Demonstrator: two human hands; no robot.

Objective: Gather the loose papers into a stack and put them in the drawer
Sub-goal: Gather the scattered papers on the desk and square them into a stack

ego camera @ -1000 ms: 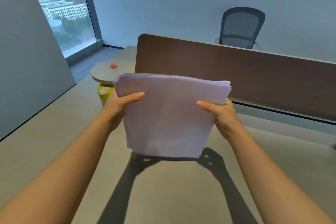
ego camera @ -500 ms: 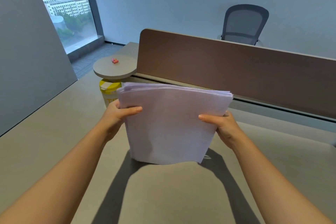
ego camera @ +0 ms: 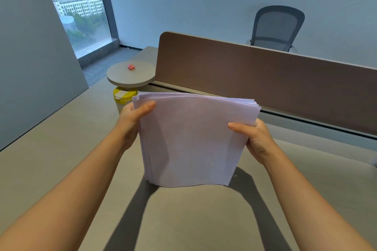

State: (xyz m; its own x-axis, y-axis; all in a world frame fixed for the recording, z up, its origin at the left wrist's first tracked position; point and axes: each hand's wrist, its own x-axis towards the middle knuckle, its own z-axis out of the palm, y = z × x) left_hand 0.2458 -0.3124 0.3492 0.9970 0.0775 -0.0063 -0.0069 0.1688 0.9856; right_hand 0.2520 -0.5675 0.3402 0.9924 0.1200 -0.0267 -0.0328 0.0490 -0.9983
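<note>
1. Grey desk (ego camera: pixel 61 149) surface is stretching out in front of the brown divider panel (ego camera: pixel 265 87), and the stack of papers (ego camera: pixel 193 140) is standing on its lower edge on the desk, just in front of that panel.
2. Both hands are clamping the stack from opposite sides: the left hand (ego camera: pixel 132 116) is gripping the upper left edge with its thumb across the front sheet, and the right hand (ego camera: pixel 253 138) is pinching the right edge the same way.
3. Top edges of the sheets are fanning unevenly, so the stack is probably not squared yet; easing the grip too much while tapping could be letting the sheets splay or slide out.
4. Front sheets are bowing a little; squeezing harder is likely creasing them.
5. Left of the panel, a yellow-lidded container (ego camera: pixel 123 98) is sitting just behind the left hand; a swing that way could be knocking it.
6. No drawer is showing, so carrying the papers loosely could be spilling them.
</note>
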